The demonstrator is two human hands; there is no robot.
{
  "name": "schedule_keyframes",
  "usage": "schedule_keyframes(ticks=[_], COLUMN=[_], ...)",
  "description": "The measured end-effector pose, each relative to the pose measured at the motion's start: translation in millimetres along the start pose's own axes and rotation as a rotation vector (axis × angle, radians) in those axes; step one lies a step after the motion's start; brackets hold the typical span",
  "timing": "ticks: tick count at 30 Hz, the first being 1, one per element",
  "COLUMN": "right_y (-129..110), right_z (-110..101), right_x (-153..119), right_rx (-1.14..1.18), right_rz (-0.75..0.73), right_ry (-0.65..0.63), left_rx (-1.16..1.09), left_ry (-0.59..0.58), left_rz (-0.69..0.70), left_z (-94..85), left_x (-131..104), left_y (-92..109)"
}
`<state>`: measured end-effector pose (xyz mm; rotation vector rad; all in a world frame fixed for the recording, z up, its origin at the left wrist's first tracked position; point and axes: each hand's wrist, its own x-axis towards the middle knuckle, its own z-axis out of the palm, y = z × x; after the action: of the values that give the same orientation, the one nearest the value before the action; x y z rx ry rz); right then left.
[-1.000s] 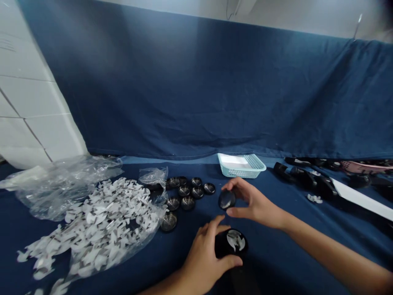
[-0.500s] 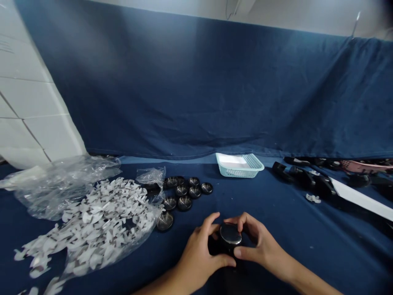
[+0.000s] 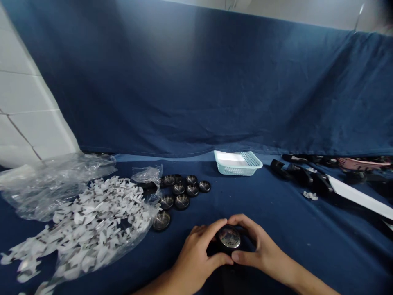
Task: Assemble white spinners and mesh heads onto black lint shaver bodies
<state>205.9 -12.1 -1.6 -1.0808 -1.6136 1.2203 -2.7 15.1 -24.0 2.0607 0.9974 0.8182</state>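
My left hand (image 3: 196, 258) and my right hand (image 3: 260, 250) both grip a black round device (image 3: 221, 248) near the front of the blue-clothed table. A round metal mesh cap (image 3: 229, 237) sits on top of the device, with the fingertips of both hands on its rim. Several more round mesh caps (image 3: 181, 192) lie loose on the cloth to the upper left of my hands.
A heap of small white flat parts (image 3: 82, 221) lies on clear plastic bags (image 3: 46, 184) at the left. A pale blue basket (image 3: 238, 162) stands at the back. Black parts (image 3: 303, 176), a white sheet (image 3: 359, 197) and a pink piece (image 3: 362, 164) lie at the right.
My right hand carried a mesh cap from the cloth down onto the black device held by my left hand. Both hands now close around it.
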Motion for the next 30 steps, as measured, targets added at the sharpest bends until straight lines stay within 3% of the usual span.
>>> schedule_keyframes(ticks=[7, 14, 22, 30], right_y=[13, 9, 8, 3], right_z=[0, 9, 20, 17], right_x=[-8, -7, -8, -16], right_rx=[0.019, 0.166, -0.083, 0.033], right_rz=[0.03, 0.029, -0.058, 0.03], right_ry=[0.002, 0.041, 0.187, 0.102], left_rx=[0.011, 0.077, 0.099, 0.11], left_ry=[-0.001, 0.025, 0.052, 0.046], left_rz=[0.055, 0.059, 0.127, 0.094], left_z=[-2.3, 2.3, 5.1, 2.2], left_x=[0, -6, -6, -6], left_y=[3, 1, -4, -3])
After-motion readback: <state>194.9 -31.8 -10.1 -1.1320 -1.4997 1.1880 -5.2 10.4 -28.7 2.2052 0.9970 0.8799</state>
